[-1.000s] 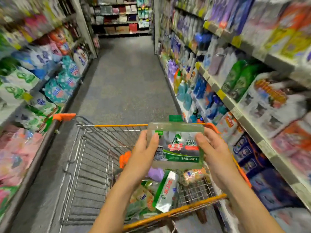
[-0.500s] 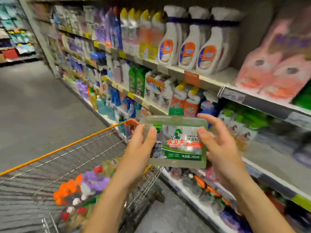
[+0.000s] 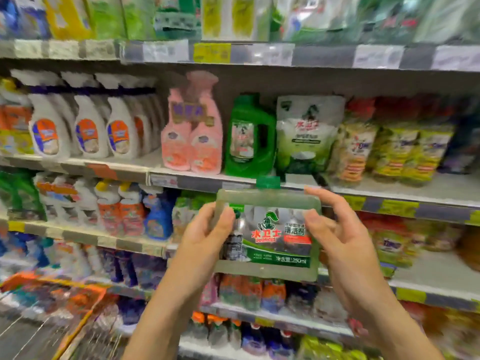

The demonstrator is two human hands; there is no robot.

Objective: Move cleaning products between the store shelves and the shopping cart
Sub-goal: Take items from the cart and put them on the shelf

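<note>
Gripped between left hand (image 3: 205,235) and right hand (image 3: 337,237): flat bottle (image 3: 267,268) of translucent pale-green plastic, smooth, with a dull sheen. Across its front, glossy printed label (image 3: 275,242); just above the grip, opaque green plastic cap (image 3: 268,181). Beyond the grip, shiny green plastic jug (image 3: 250,136) and soft, crinkled film pouch (image 3: 309,133). Well left of the grip, smooth white plastic spray bottles (image 3: 88,126). Below the left wrist, thin metal wire of the cart (image 3: 80,326), orange rim, blurred.
</note>
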